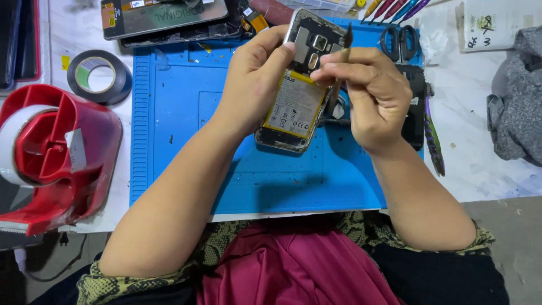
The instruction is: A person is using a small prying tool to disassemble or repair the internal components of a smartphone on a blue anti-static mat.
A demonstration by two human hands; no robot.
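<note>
My left hand (254, 79) holds an opened smartphone (296, 107) above a blue work mat (180, 113). The phone's back cover is off, so its yellow-edged battery and bare camera frame show. It is tilted, top end pointing away from me. My right hand (372, 93) pinches a thin dark-tipped tool (345, 42) like a pen. Its tip rests at the phone's upper right edge, next to the camera area. Part of the phone's right side is hidden behind my right fingers.
A large red tape dispenser (53, 152) stands at the left, with a black tape roll (99, 76) behind it. Phone panels (164, 17) lie at the back. Scissors (400, 40), several screwdrivers (395, 8), a dark tool (433, 138) and a grey cloth (516, 107) lie on the right.
</note>
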